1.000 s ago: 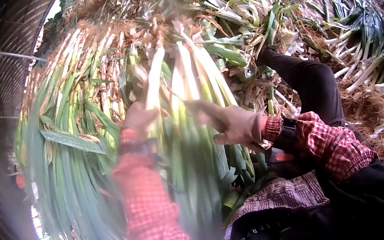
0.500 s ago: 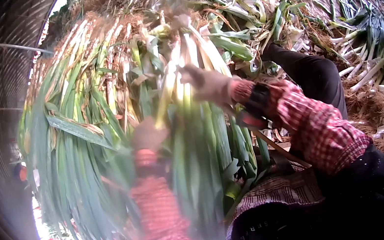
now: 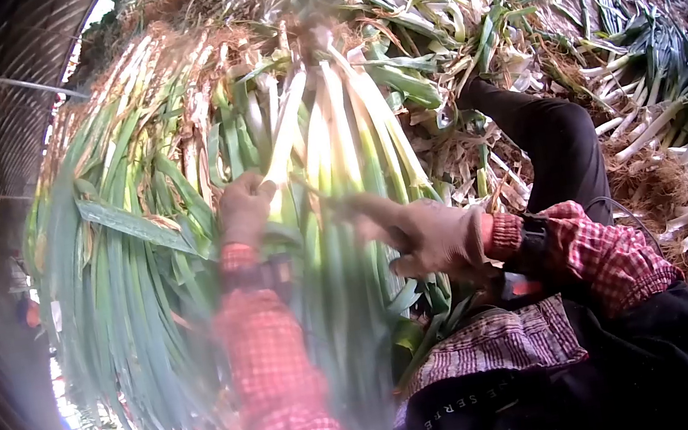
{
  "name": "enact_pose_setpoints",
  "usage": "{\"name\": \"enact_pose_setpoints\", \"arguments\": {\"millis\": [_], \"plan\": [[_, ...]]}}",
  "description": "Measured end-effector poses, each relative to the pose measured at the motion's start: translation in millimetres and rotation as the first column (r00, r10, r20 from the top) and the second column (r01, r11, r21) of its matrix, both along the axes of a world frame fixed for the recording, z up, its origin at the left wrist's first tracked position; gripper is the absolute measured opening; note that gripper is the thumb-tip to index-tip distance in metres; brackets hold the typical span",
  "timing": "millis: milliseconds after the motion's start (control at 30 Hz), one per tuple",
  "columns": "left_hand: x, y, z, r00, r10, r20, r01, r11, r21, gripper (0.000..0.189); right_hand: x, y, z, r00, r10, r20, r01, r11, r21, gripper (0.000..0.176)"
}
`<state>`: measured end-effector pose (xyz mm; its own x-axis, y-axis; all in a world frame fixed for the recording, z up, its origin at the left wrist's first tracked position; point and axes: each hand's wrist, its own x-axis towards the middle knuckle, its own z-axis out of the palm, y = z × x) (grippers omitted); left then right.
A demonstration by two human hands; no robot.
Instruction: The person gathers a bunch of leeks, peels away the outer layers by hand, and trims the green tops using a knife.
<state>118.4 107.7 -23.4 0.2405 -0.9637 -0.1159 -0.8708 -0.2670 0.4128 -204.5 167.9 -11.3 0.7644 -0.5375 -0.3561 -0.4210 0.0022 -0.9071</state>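
Motion blur smears both gloved hands. The left hand (image 3: 245,207) has its fingers curled round a pale stalk of the leek bundle (image 3: 335,154), which lies before the person, roots uppermost. The right hand (image 3: 429,233) rests against the bundle's right side; I cannot tell whether its fingers grip. Piled leeks (image 3: 658,114) crowd the right edge, cut off.

One short line of pale lettering (image 3: 460,406) is showing on the dark garment (image 3: 584,393), below the right hand (image 3: 431,233) and close to the lower edge of the view. It is running at a slant, with widely spaced capitals that are reading roughly "SERE"; its first letters are staying too faint to make out.
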Motion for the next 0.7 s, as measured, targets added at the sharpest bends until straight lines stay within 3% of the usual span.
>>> {"name": "enact_pose_setpoints", "arguments": {"millis": [67,167,233,267,300,333,433,467,567,600,700], "plan": [[22.9,-5.9,-36.0,0.998,-0.03,-0.054,0.026,0.997,-0.072,0.023,-1.2,-0.5,-2.9,0.999,-0.022,0.032,0.023,1.0,-0.016,0.095],[37.8,-9.8,-59.8,0.988,0.151,0.046,-0.134,0.958,-0.254,0.023,9.2,2.4,-10.8,0.999,0.054,0.007,-0.053,0.994,-0.09,0.094],[32.7,-12.3,-60.9,0.962,0.271,-0.027,-0.269,0.929,-0.253,0.026,20.1,-2.1,-17.6,0.994,0.105,0.023,-0.1,0.984,-0.148,0.094],[38.1,-18.1,-76.0,0.941,0.336,-0.051,-0.336,0.897,-0.286,0.025,25.6,-9.4,-18.9,0.997,0.075,-0.021,-0.076,0.995,-0.065,0.095],[44.4,-23.9,-92.9,0.915,0.396,-0.076,-0.399,0.86,-0.317,0.025,30.1,-15.6,-24.4,0.999,0.03,-0.013,-0.031,0.996,-0.088,0.096],[45.4,-27.1,-98.8,0.87,0.414,-0.267,-0.484,0.821,-0.305,0.022,35.9,-21.2,-33.9,1.0,-0.016,-0.002,0.016,0.994,-0.109,0.097],[13.3,-21.3,-91.8,0.919,0.327,-0.22,-0.386,0.636,-0.668,0.021,49.0,-45.4,-39.2,0.996,-0.086,-0.02,0.081,0.985,-0.155,0.094],[6.1,-19.1,-84.2,0.943,0.31,-0.125,-0.307,0.656,-0.69,0.017,54.8,-57.4,-48.0,0.994,-0.113,-0.001,0.111,0.977,-0.181,0.093],[-6.2,-9.6,-66.8,0.948,0.201,0.245,-0.02,0.81,-0.586,0.016,73.5,-102.9,-72.7,0.972,-0.233,0.018,0.231,0.953,-0.197,0.081],[6.6,-14.9,-75.4,0.956,0.156,0.25,-0.056,0.929,-0.366,0.019,79.9,-118.7,-79.7,0.96,-0.278,0.018,0.276,0.942,-0.191,0.077],[-18.2,-12.5,-47.7,0.95,0.172,0.261,-0.174,0.985,-0.014,0.027,91.0,-162.5,-83.8,0.942,-0.334,0.009,0.328,0.918,-0.223,0.074]]}}
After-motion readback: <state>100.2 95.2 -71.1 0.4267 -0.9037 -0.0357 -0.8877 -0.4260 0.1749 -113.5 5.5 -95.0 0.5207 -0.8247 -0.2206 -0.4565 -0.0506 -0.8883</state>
